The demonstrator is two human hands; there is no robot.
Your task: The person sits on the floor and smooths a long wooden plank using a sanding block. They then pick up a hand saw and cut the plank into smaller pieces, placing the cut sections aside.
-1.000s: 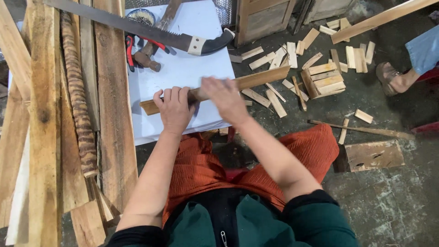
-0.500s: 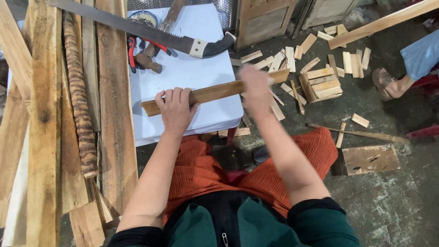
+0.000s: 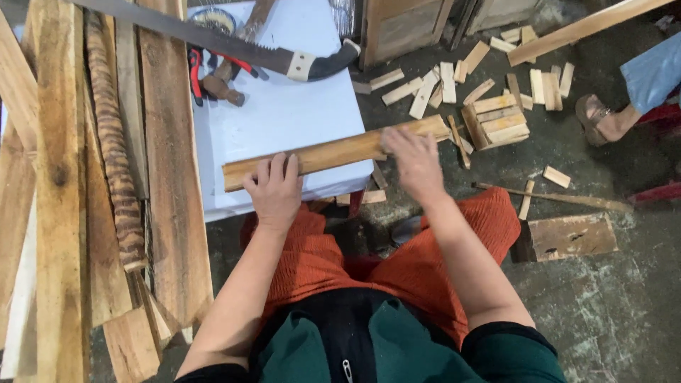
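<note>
A long wooden strip (image 3: 333, 152) lies across the near edge of a white stool top (image 3: 284, 113), its right end sticking out past the edge. My left hand (image 3: 275, 190) presses down on the strip's left part, fingers curled over it. My right hand (image 3: 413, 159) rests on the strip's right, overhanging end, fingers over the wood. Further back on the white top a hand saw (image 3: 234, 44) with a dark handle lies diagonally.
Red-handled pliers (image 3: 195, 65) and a hammer (image 3: 230, 78) sit at the back of the stool. Long planks (image 3: 64, 177) are stacked on the left. Several short cut wood pieces (image 3: 496, 117) litter the floor at right, near another person's sandalled foot (image 3: 603, 117).
My right hand has slid from the strip's middle out to its right end. The left hand stays pressed on the strip, which has barely shifted.
</note>
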